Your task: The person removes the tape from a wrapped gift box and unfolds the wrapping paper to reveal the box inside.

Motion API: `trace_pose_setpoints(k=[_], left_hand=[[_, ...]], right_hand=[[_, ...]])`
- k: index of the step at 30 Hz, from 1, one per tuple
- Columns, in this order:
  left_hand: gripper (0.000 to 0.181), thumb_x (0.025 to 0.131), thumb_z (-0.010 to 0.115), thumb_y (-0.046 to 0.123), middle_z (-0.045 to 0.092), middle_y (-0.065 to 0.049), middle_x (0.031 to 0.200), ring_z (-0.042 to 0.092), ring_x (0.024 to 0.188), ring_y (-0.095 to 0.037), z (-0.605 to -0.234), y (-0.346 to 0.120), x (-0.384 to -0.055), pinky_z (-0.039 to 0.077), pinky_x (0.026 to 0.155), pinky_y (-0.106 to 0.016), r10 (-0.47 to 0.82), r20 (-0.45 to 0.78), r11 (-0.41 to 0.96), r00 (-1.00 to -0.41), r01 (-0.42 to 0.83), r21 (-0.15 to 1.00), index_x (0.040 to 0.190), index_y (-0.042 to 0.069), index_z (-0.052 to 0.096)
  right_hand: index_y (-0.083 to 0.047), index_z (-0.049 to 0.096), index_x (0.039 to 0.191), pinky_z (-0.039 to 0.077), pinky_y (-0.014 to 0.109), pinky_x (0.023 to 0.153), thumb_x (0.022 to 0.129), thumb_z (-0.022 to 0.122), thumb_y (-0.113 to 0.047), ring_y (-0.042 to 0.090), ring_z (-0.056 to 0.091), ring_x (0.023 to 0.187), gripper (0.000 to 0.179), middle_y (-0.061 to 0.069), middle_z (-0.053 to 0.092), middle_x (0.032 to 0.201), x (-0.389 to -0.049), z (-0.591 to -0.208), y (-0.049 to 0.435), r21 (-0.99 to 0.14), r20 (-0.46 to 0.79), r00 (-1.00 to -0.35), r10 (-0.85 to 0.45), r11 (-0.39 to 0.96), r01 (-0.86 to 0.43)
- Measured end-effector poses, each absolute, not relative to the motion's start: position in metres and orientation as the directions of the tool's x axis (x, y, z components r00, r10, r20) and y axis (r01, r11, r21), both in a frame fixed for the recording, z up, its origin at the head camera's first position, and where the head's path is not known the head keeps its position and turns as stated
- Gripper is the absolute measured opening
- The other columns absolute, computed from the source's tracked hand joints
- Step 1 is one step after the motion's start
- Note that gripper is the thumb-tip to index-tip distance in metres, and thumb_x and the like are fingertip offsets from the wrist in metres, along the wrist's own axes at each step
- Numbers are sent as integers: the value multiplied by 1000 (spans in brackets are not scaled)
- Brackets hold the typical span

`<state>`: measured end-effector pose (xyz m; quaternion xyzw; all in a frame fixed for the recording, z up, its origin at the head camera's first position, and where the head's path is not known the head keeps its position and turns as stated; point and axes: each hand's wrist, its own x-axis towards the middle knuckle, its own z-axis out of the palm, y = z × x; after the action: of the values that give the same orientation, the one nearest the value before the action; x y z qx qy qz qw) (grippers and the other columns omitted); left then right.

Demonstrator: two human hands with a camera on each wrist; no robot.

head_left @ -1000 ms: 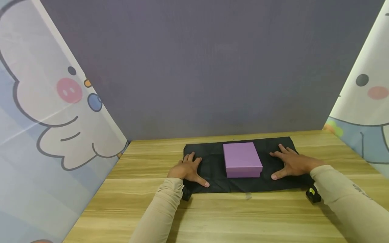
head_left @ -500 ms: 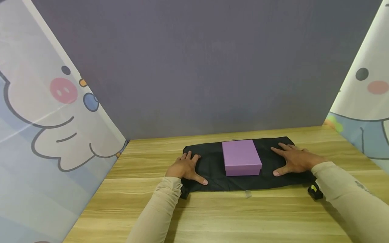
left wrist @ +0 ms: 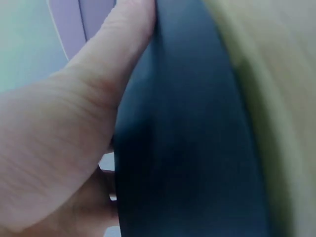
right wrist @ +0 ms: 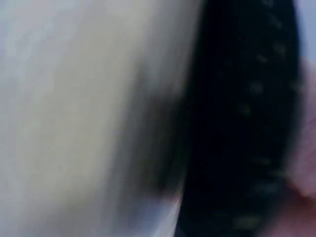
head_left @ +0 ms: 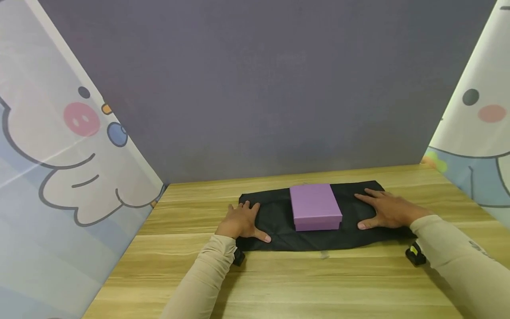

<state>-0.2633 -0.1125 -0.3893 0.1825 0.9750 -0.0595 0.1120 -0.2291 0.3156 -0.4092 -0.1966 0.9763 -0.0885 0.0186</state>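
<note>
A lidded purple box [head_left: 315, 207] rests on a strip of black cloth [head_left: 279, 217] on the wooden table. My left hand [head_left: 241, 222] lies on the cloth's left end, thumb stretched toward the box and fingers spread. On the right end lies my right hand [head_left: 384, 210], palm down, its thumb and fingers pointing at the box without touching it. In the left wrist view the left thumb [left wrist: 94, 84] runs along the dark cloth [left wrist: 187, 123], with a corner of the purple box [left wrist: 69, 24] beyond. The right wrist view is badly blurred; a dark cloth band [right wrist: 242, 118] crosses it.
The wooden table [head_left: 279, 283] meets a grey back wall [head_left: 255, 88]. Cartoon-printed sheets stand at the left [head_left: 48, 133] and right [head_left: 478, 133]. A small piece of clear tape [head_left: 324, 254] sits just in front of the cloth. Black wrist devices [head_left: 415, 254] hang under both sleeves.
The view has shifted slightly. My right hand has moved a little to the right of the box, and the cloth's front edge now curves upward near it. The left hand stays nearly still.
</note>
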Motion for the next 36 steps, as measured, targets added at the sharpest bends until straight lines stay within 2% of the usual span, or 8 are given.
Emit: trace_pose_setpoints(k=[3, 8, 17, 20, 24, 28, 31, 36], left_hand=[[117, 69, 69, 81, 28, -17, 161, 25, 148, -37, -388, -114, -262, 18, 115, -62, 347, -246, 926, -905, 372, -64, 159, 16, 32], [113, 72, 69, 80, 27, -20, 161, 24, 148, -38, -388, -116, -260, 22, 115, -59, 369, -241, 922, -898, 387, -30, 157, 13, 35], [108, 77, 66, 78, 16, -16, 165, 15, 151, -36, -397, -114, -263, 16, 115, -64, 392, -236, 919, -889, 388, 63, 161, 21, 27], [109, 76, 67, 78, 15, -14, 165, 15, 151, -36, -397, -113, -264, 14, 115, -65, 390, -243, 920, -888, 386, 67, 161, 22, 26], [102, 77, 67, 76, 24, -13, 163, 20, 149, -37, -394, -113, -265, 12, 114, -67, 392, -210, 920, -896, 384, 80, 158, 22, 35], [83, 87, 61, 71, 36, -12, 158, 30, 146, -36, -388, -113, -266, 14, 113, -69, 411, -125, 911, -903, 403, 90, 151, 20, 48], [68, 93, 59, 63, 45, -11, 152, 40, 139, -35, -383, -113, -265, 20, 111, -68, 429, -54, 902, -902, 424, 82, 145, 19, 55], [55, 98, 59, 53, 58, -8, 140, 54, 126, -32, -379, -114, -265, 34, 107, -60, 442, 38, 896, -896, 443, 43, 140, 18, 60]], right_hand=[[1, 45, 148, 40, 72, 89, 80, 73, -65, 66, 34, 127, 99, 40, 33, 147, -229, -410, 317, -213, -5, -913, -407, 893, -396], [1, 47, 148, 38, 72, 93, 81, 72, -63, 66, 34, 128, 96, 41, 32, 147, -231, -411, 317, -236, -23, -909, -415, 886, -399], [7, 47, 145, 38, 72, 92, 80, 76, -59, 65, 36, 127, 97, 44, 34, 144, -223, -410, 323, -261, -6, -922, -387, 891, -372], [8, 48, 143, 38, 72, 92, 84, 75, -56, 65, 35, 127, 92, 45, 34, 143, -218, -410, 325, -287, -9, -926, -378, 888, -359], [8, 55, 137, 38, 70, 94, 93, 67, -51, 64, 40, 125, 75, 46, 39, 139, -217, -407, 324, -312, 23, -931, -364, 882, -353], [7, 62, 130, 41, 69, 92, 97, 63, -47, 61, 47, 121, 63, 45, 45, 134, -220, -403, 322, -282, 61, -935, -349, 893, -351], [6, 64, 126, 42, 68, 91, 97, 64, -46, 59, 49, 120, 60, 42, 50, 131, -221, -400, 322, -241, 83, -937, -340, 905, -350], [7, 65, 123, 43, 65, 93, 96, 66, -43, 54, 53, 118, 56, 33, 59, 126, -221, -396, 317, -220, 128, -928, -351, 902, -371]])
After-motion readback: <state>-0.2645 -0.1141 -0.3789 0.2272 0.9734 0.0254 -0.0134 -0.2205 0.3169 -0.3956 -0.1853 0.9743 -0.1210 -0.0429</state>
